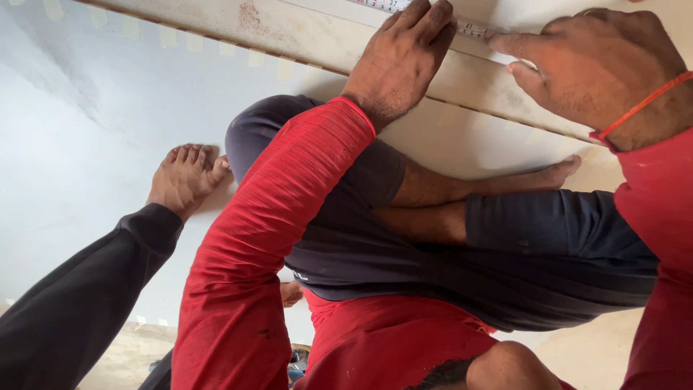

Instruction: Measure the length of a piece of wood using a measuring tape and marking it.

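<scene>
We noted the left hand [404, 61], in a red ribbed sleeve, lying palm-down with fingers flat and close together, pressing on a narrow metal measuring tape [473, 27] stretched along a long pale wooden board [317, 40]. The right hand [599, 68], with a thin red thread round the wrist, sat just beside it on the same board; its thumb and forefinger were drawn together at the tape's edge, pinching or pinning it there. We could not tell whether anything small was held between them.

The tape ran along the upper part of the board, near the top edge of the view, mostly hidden under the left hand's fingers; only short stretches showed on either side.

Around: the board lay on a smooth white sheet surface [86, 130], with a row of pale tape strips [170, 36] along the board's near edge. The person's own folded legs in dark blue shorts [404, 253] filled the middle and blocked much of the sheet. One bare foot [559, 170] reached under the right arm. A second person's bare foot [186, 177], below a black trouser leg [79, 303], rested on the sheet at left, well apart from the hands.
</scene>
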